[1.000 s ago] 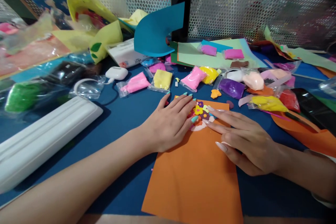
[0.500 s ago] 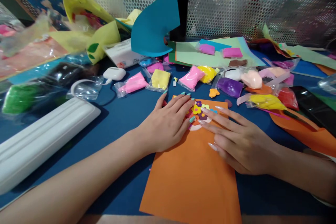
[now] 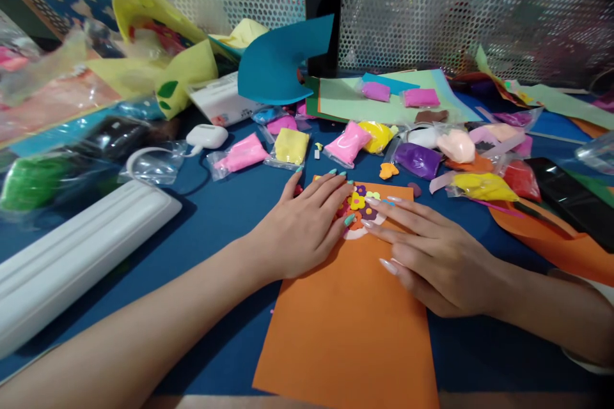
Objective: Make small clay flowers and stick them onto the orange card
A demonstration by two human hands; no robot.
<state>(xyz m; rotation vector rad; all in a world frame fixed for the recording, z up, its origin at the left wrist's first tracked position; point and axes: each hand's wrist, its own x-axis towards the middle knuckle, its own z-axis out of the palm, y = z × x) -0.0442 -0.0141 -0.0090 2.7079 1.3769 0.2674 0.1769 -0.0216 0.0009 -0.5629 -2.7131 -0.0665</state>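
Note:
An orange sheet of paper point(image 3: 345, 332) lies on the blue tabletop before me. Near its top edge sits a cluster of small colourful flower cutouts point(image 3: 357, 202) on a pale pink rounded piece point(image 3: 354, 233). My left hand point(image 3: 302, 227), with turquoise nails, rests flat over the sheet's upper left, fingers spread and covering part of the cluster. From the right, my right hand point(image 3: 432, 255), with pale shiny nails, reaches over the sheet; its fingers are apart and the tips lie at the cluster's right side. Neither hand shows anything held.
Bagged clay packs, among them pink point(image 3: 348, 142), yellow point(image 3: 291, 146) and purple point(image 3: 417, 160), lie beyond the sheet. A white elongated device point(image 3: 86, 236) is at left, a black phone point(image 3: 570, 198) at right. A curled blue sheet point(image 3: 278, 64) stands before a perforated metal panel point(image 3: 398, 19).
The curled blue sheet at the back has bent lower, showing more of the dark upright device behind it. Both hands keep nearly the same place on the orange paper.

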